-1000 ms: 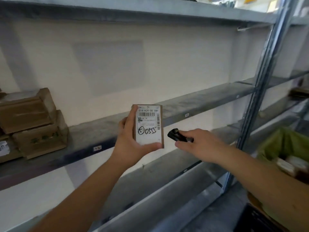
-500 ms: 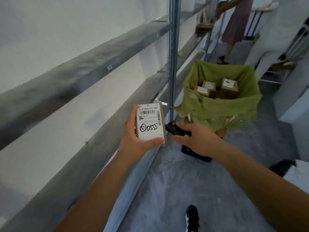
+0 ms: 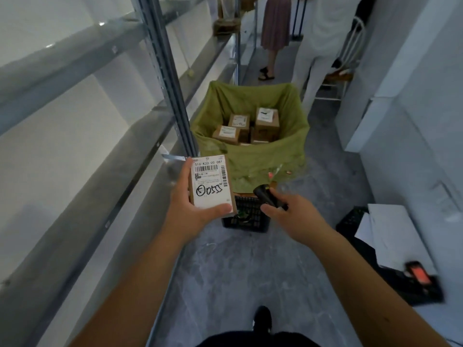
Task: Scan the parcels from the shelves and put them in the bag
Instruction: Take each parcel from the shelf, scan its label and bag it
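The left hand (image 3: 186, 211) grips a small cardboard parcel (image 3: 213, 185) held upright, label side toward the camera. The thumb lies across the lower edge of the label; the remaining fingers (image 3: 186, 171) wrap the left edge and the back. The white label carries a barcode, the printed code "516-K20-00 081" and a handwritten mark.

The right hand (image 3: 293, 214) holds a black handheld scanner (image 3: 266, 197). Its fingers are curled round the scanner body, with the scanner head protruding past the fingertips toward the parcel. Scanner and parcel are near each other but apart.

Beyond the fingers of both hands stands a green bag (image 3: 253, 159), open at the top, resting on a black crate (image 3: 246, 219) on the floor. Several cardboard boxes (image 3: 266, 120) lie inside the bag. To the left of the left hand's fingers run the metal shelves (image 3: 82, 101). Two persons stand in the aisle behind the bag.
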The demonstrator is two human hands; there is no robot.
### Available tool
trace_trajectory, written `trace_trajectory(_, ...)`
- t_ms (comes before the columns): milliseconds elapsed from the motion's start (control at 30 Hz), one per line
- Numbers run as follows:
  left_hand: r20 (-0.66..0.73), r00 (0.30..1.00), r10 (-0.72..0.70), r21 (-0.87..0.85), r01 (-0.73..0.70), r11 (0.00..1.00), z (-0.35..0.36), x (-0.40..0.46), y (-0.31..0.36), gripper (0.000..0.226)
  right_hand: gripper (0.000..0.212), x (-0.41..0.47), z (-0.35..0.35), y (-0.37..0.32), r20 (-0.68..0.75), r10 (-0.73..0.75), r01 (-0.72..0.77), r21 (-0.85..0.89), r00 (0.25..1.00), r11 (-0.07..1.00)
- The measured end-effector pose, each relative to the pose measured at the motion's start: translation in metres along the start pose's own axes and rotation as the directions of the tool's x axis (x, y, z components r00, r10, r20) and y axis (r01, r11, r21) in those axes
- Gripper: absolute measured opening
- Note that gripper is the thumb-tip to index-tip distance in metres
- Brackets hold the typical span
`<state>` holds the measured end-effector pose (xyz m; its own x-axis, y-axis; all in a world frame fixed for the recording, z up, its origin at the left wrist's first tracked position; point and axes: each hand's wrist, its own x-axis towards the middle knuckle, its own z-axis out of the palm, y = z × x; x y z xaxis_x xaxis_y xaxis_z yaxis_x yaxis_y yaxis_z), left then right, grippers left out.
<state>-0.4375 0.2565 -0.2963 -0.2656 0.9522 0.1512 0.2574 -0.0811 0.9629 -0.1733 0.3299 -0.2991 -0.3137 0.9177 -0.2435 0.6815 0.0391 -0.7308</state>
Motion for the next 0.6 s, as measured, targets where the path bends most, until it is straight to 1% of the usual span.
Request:
trace_trajectory(100, 0.021, 1.000, -0.009, -0.006, 0.010, 1.000, 0.031, 0.034, -0.002, 0.133, 0.067, 0.026, -0.028, 0.011, -0.027, -0.001, 0.000, -0.030, 1.000, 1.000)
trace_trajectory(267, 0.070, 0.997, -0.035, -0.005, 0.035, 0.999, 0.068, 0.077, -0.003, 0.135, 0.070, 0.056, -0.061, 0.023, -0.080, 0.001, -0.002, -0.017, 0.997, 1.000)
trace_trajectory(367, 0.101, 0.994, -0.045, 0.006, 0.045, 0.999, 0.079, 0.098, -0.008, 0.134, 0.072, 0.073, -0.071, 0.028, -0.107, 0.012, -0.012, 0.001, 0.994, 1.000)
trace_trajectory(467, 0.121, 0.989, -0.080, -0.016, 0.082, 0.996, 0.088, 0.121, -0.018, 0.140, 0.072, 0.093, -0.077, 0.033, -0.128, 0.035, -0.032, 0.021, 0.991, 0.999)
trace_trajectory(600, 0.117, 0.987, -0.115, -0.050, 0.121, 0.991, 0.100, 0.155, -0.032, 0.131, 0.072, 0.123, -0.080, 0.036, -0.124, 0.053, -0.047, 0.050, 0.991, 0.998)
